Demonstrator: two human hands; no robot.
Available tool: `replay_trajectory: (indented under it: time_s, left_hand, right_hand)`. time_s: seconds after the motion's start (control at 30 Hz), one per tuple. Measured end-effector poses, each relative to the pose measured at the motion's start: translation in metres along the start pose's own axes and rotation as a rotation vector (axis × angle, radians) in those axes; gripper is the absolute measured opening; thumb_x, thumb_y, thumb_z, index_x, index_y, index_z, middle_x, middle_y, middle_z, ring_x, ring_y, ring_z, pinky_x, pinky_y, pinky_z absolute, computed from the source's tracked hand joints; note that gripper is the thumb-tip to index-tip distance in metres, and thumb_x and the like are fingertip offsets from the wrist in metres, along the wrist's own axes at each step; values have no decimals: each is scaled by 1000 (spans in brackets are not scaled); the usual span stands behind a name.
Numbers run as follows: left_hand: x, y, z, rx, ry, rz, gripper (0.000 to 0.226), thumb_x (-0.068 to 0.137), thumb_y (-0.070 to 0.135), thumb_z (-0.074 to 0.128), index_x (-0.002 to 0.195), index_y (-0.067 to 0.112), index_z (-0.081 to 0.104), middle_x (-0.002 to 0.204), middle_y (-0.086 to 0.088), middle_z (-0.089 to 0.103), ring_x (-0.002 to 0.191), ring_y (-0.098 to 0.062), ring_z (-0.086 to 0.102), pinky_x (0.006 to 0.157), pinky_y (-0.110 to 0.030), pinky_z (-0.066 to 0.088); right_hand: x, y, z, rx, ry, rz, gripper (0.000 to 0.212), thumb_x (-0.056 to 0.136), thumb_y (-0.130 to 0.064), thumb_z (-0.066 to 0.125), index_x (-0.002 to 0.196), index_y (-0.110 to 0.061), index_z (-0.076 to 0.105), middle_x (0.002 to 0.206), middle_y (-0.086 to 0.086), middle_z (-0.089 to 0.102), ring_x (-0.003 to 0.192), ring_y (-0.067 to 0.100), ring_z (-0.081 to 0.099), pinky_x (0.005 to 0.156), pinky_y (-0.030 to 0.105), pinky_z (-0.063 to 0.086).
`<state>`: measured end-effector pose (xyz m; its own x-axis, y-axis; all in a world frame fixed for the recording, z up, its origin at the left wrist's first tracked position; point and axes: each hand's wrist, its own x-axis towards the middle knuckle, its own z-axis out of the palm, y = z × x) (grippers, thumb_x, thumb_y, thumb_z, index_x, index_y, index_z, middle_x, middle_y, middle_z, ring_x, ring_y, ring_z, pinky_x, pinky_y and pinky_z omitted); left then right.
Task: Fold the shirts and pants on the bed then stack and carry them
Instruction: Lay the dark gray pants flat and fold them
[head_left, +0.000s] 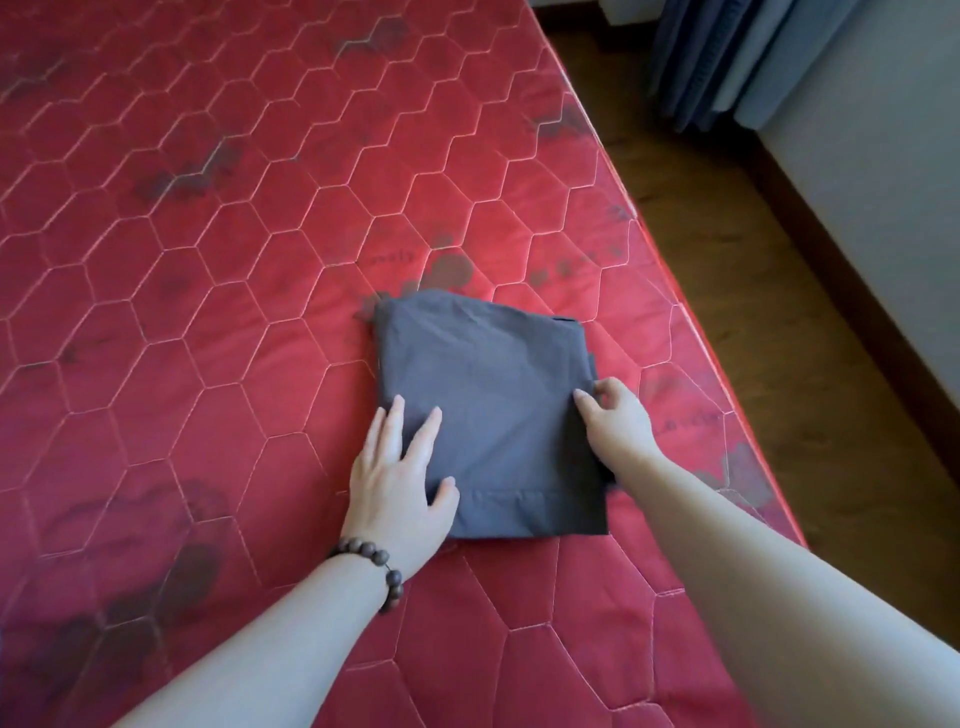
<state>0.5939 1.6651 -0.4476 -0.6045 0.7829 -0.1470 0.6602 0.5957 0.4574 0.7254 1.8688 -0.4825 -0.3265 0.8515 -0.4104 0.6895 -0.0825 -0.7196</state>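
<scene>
On the red quilted bed, a folded grey garment lies flat; left hand rests spread on it, right hand pinches its edge. Mattress lettering unreadable.

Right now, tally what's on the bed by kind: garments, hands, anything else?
Folded grey garment: 1
Hands on it: 2, left hand flat, right hand at its right edge
Bead bracelet: 1, on the left wrist
Total: 4
</scene>
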Motion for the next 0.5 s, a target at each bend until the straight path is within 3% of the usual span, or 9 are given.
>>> replay_trajectory:
  time_s: [0.13,0.2,0.27,0.37,0.5]
  left_hand:
    - [5,-3,7,-42,-17,-31,67,90,37,55,149,36,23,161,-2,-6,147,-21,-7,117,-36,7]
    - [10,-1,11,-30,-9,-40,64,92,42,50,149,39,21,160,-1,-10,147,-21,-11,118,-39,6]
    - [15,0,16,76,-38,-32,62,94,49,41,149,41,14,159,0,-15,146,-21,-17,119,-44,5]
    - [19,-2,29,250,-111,-26,60,96,56,25,150,42,3,158,1,-20,144,-23,-22,119,-48,3]
    - [18,-7,43,322,-126,-57,61,94,59,14,149,41,-6,159,1,-18,145,-25,-20,118,-50,2]
  right_hand:
    - [4,-10,-4,-86,86,-222,17,97,-17,50,83,-13,40,68,-7,48,65,20,43,55,29,23]
    - [8,-15,-13,-89,168,-268,14,97,-19,47,85,-16,40,64,-11,46,58,11,41,54,29,23]
    - [14,-16,-17,-146,135,-243,8,98,-22,46,93,-16,44,68,-11,50,63,17,44,60,31,29]
    - [20,-11,-14,-335,4,-127,17,99,-27,44,92,-12,39,85,5,55,80,30,49,65,36,35]
    - [20,-10,-7,-300,106,-180,18,100,-28,39,91,-12,36,72,0,49,71,32,48,55,36,32]
